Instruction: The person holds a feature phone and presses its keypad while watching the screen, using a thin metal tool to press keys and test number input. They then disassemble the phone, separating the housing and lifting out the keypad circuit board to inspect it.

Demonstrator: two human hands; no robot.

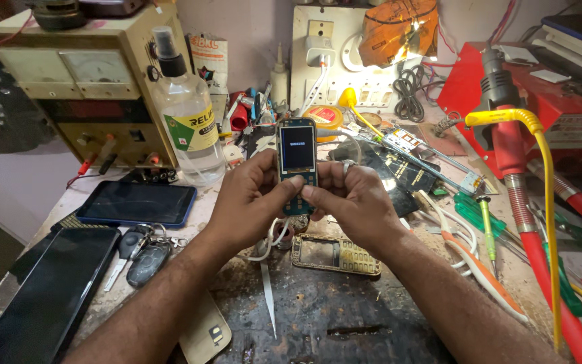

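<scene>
Both my hands hold a small bar phone (297, 152) upright over the workbench, its little screen lit. My left hand (245, 195) grips its left side, and that thumb presses the lower front of the phone. My right hand (355, 202) grips the right side, its thumb meeting the other on the front. A gold keypad frame (335, 255) lies on the bench just below my hands. Metal tweezers (268, 296) lie beside it, pointing toward me. A white cable (271, 244) loops under my left hand.
A clear spray bottle (186, 114) and a beige meter box (82, 81) stand at the back left. Two dark phones (136, 202) (48, 296) and keys (139, 253) lie left. Screwdrivers (483, 222), a red hot-air tool (506, 135) and red and yellow hoses crowd the right.
</scene>
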